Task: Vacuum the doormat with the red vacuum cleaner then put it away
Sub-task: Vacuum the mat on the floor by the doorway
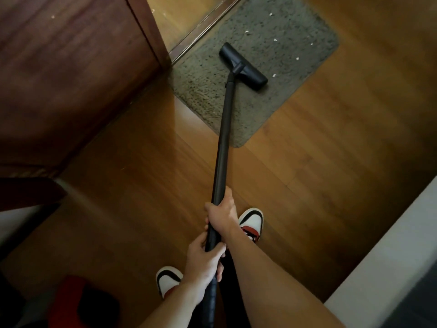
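A grey-green doormat (279,67) lies on the wooden floor by the door threshold, with several small white scraps scattered on its right half. The black floor nozzle (243,63) of the vacuum rests on the mat's middle. A long black tube (223,143) runs from it back to me. My right hand (222,215) grips the tube higher up, and my left hand (203,259) grips it just below, where the ribbed hose begins. The red vacuum cleaner body (78,301) sits blurred on the floor at the bottom left.
A dark wooden door (71,74) stands at the left, its edge beside the mat's left corner. A metal threshold strip (203,27) runs along the mat's far side. A white wall edge (387,256) borders the right. My two sneakers (251,223) stand on the floor.
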`<state>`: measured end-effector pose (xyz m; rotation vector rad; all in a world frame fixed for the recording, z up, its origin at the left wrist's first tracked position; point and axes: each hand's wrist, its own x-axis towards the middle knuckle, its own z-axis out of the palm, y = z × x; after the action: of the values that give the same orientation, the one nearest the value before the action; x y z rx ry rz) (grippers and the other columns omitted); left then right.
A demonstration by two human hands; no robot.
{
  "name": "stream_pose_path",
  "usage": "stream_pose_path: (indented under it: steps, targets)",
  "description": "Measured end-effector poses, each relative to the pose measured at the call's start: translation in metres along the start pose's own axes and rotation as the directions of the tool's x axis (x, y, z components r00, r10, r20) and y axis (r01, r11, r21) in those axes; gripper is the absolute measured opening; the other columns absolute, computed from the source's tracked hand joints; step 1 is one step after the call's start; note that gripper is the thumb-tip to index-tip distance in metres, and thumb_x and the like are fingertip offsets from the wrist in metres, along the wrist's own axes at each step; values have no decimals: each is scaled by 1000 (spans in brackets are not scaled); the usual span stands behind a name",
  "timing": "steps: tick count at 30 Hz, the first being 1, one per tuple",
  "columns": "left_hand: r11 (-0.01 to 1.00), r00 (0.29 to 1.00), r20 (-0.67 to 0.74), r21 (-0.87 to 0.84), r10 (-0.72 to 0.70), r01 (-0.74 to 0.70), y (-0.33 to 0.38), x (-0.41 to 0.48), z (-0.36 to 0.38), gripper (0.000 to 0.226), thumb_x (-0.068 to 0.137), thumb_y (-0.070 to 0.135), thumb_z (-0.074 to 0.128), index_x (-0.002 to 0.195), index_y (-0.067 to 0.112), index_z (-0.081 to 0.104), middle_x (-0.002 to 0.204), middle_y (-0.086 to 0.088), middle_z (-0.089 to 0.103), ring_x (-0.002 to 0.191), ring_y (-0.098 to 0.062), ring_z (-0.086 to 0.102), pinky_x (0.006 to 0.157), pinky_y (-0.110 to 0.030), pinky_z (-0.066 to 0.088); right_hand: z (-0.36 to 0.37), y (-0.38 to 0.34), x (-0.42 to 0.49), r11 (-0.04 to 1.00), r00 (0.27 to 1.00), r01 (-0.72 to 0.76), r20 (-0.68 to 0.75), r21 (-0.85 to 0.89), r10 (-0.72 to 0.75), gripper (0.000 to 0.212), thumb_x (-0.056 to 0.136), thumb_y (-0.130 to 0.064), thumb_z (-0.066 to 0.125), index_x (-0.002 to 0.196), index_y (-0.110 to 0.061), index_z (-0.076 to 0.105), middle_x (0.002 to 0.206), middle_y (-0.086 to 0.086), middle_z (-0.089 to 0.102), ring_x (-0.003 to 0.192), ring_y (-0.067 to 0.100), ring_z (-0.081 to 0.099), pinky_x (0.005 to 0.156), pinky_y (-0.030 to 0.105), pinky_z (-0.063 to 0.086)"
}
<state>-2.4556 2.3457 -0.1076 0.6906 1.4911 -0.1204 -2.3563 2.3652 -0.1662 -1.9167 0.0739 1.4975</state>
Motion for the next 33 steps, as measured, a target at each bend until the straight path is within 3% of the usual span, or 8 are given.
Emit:
stream_pose_path:
  steps: [9, 13, 19, 24, 33]
  targets:
    - [1000, 1000, 24, 22, -12, 12, 67, 13, 57, 3, 90, 2, 63, 91, -1, 62, 63, -7, 55, 39, -23, 43, 41, -30, 38, -60, -59, 35, 999, 999, -31, 23, -12, 31, 53, 96, -13, 59, 136, -33, 31, 72, 10, 59, 48, 16, 57, 50, 32, 54]
    - [997, 996, 41, 7, -74, 74, 90, 15, 73, 3, 88, 2, 64, 89, 4, 64, 66, -10, 56, 41, -25, 44, 43, -31, 39, -77, -79, 43, 998, 999, -45, 22, -47, 46, 50, 97, -12, 60, 135, -29, 33, 77, 10, 59, 52, 18, 58, 53, 35, 57]
    - [982, 984, 60, -72, -171, 175, 128, 24, 81, 7, 74, -8, 62, 79, -4, 63, 60, -20, 56, 50, -28, 49, 54, -35, 41, -80, -108, 47, 998, 997, -62, -38, -28, 61, 38, 97, -22, 64, 125, -24, 38, 79, 12, 60, 50, 20, 59, 53, 37, 58]
    - [995, 995, 14, 40, -97, 97, 159, 27, 68, 6, 81, 3, 69, 85, 0, 66, 61, -14, 59, 44, -21, 52, 43, -27, 43, -70, -142, 50, 997, 994, -72, -81, 9, 72, 38, 97, -13, 61, 126, -21, 38, 79, 10, 58, 49, 18, 58, 46, 29, 52]
    - [984, 999, 1, 177, -39, 39, 162, 37, 11, 14, 84, 17, 74, 82, 3, 70, 66, -11, 69, 48, -17, 57, 45, -26, 47, -14, -146, 45, 993, 984, -97, -143, 63, 105, 36, 96, -10, 60, 121, -22, 37, 75, 10, 57, 49, 20, 58, 55, 41, 59]
